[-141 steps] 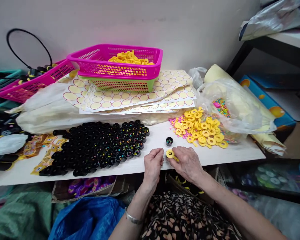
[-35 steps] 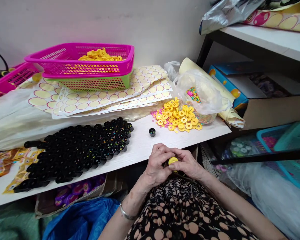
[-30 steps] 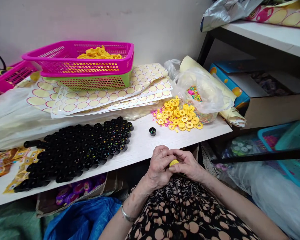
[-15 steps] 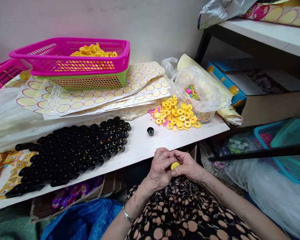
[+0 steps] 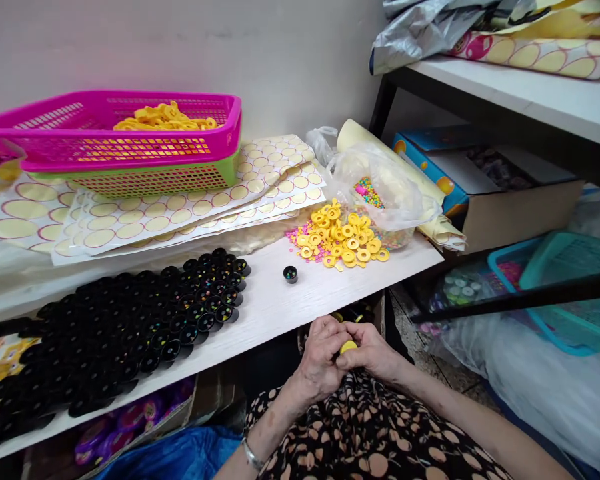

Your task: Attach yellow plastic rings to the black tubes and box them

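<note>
My left hand [image 5: 321, 357] and my right hand [image 5: 374, 350] meet in front of the body, just off the table's near edge. Both are closed, fingers pressed together around a small round yellow cap [image 5: 349, 347]; fingers hide whatever lies beneath it. On the table beyond, a single black cup [image 5: 290, 274] stands apart with small coloured bits inside. To its right lies a heap of yellow rings with tabs [image 5: 350, 240], beside tiny pink and yellow beads [image 5: 295, 235]. Many black cups [image 5: 130, 327] stand packed together on the left, several holding coloured beads.
A pink basket [image 5: 130, 150] of yellow pieces rests in a green one, on sheets of round stickers [image 5: 180, 217]. A plastic bag of beads [image 5: 390, 190] sits at the table's right end. Below are a box of purple items [image 5: 130, 420] and turquoise baskets [image 5: 570, 287].
The view has turned a little right, so the table's things appear farther left and lower. Both hands stay together on the yellow cap. A box with yellow and black pieces shows more behind them.
</note>
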`<action>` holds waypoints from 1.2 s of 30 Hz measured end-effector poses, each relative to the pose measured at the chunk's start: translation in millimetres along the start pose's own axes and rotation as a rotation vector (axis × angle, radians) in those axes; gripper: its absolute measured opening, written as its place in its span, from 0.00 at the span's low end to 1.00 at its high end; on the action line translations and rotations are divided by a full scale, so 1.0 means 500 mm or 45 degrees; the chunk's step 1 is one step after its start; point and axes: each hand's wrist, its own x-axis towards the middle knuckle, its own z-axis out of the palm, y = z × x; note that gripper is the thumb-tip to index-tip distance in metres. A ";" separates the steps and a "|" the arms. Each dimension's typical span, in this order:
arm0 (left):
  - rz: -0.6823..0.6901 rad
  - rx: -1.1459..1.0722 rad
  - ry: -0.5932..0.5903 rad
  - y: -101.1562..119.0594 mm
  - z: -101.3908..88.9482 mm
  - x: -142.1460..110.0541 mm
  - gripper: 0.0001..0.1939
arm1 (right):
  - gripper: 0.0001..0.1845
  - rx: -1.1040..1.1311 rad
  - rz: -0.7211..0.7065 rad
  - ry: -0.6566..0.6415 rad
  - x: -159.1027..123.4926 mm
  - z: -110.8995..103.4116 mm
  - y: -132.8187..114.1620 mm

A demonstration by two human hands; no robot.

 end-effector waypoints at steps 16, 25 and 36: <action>-0.517 0.134 0.604 -0.076 -0.146 0.041 0.07 | 0.20 -1.644 0.121 0.157 0.060 -0.122 0.035; -0.767 0.315 0.630 -0.135 -0.141 0.109 0.31 | 0.25 -1.930 0.185 0.065 0.095 -0.077 0.037; -0.655 0.414 0.589 -0.159 -0.119 0.099 0.16 | 0.10 -1.651 -0.466 0.437 0.093 -0.105 -0.147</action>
